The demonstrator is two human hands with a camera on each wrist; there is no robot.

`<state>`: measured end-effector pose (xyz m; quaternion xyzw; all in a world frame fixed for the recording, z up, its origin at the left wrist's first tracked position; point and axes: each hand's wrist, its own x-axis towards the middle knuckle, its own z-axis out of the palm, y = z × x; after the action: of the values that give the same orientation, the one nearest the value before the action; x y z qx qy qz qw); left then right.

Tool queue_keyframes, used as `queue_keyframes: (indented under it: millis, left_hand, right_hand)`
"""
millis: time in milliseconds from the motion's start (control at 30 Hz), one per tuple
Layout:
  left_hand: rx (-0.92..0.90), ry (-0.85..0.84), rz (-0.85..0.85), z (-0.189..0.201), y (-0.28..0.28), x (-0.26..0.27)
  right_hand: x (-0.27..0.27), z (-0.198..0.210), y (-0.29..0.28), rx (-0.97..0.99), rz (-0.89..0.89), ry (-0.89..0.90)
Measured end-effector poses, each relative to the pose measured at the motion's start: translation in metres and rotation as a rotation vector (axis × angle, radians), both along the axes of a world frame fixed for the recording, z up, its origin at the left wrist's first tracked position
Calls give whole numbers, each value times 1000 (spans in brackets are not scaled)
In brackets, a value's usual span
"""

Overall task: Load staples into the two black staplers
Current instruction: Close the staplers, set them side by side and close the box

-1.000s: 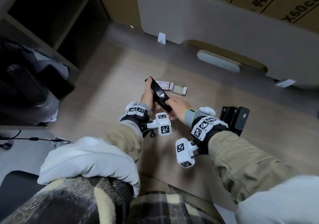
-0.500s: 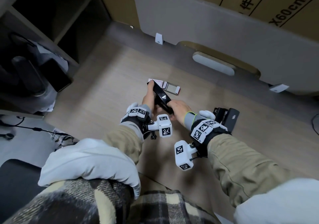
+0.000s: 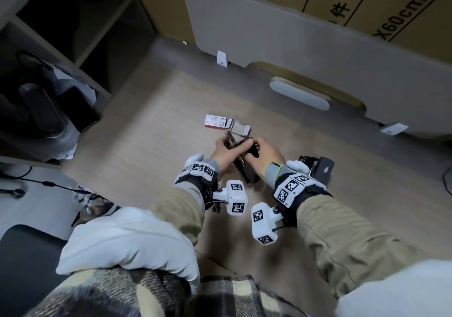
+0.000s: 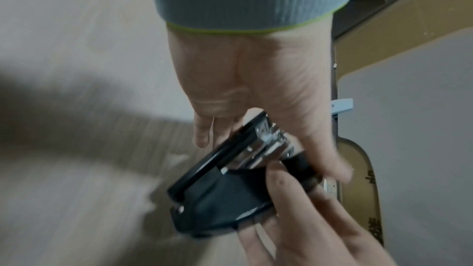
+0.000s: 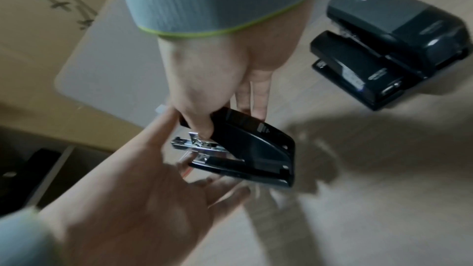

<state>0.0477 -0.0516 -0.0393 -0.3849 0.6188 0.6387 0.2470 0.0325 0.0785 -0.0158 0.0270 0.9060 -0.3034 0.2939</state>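
Observation:
I hold a black stapler just above the wooden desk with both hands. Its cover stands apart from the base, and the metal magazine shows between them. My left hand cradles the base from below, thumb up along its side. My right hand grips the cover, thumb pressed on its front. The second black stapler stands on the desk just right of my right wrist. A red-and-white staple box lies beyond my hands, its inner tray slid out.
A grey panel leans against cardboard boxes along the back. A dark shelf unit with bags stands at the left. Cables run at the lower left. A white cushion and a checked blanket lie on my lap.
The stapler pointed up and away before; it now lies lower and flatter with its cover opened. Both hands have moved a little toward the staple box, the right hand onto the cover.

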Motion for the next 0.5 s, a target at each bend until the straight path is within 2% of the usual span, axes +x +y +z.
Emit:
queue_keyframes:
  millis: [67,200,300,400,500]
  left_hand:
    - [60,3,-23,6,-1,3]
    - [-48,42,-33,-7,-24,5]
    - [-61,-19,-118,-12,-33,4]
    - [-58,-72,-117,-16,-38,-4]
    - [-70,-123,-148,-17,-45,-11]
  right_hand:
    - [-3,-6,8,68,33,3]
    - [-1,-15,10,107,152,20]
    - [-5,-15,3,163,230,48]
    - [-14,-16,0,234,313,46]
    - [-21,-14,-2,217,341,58]
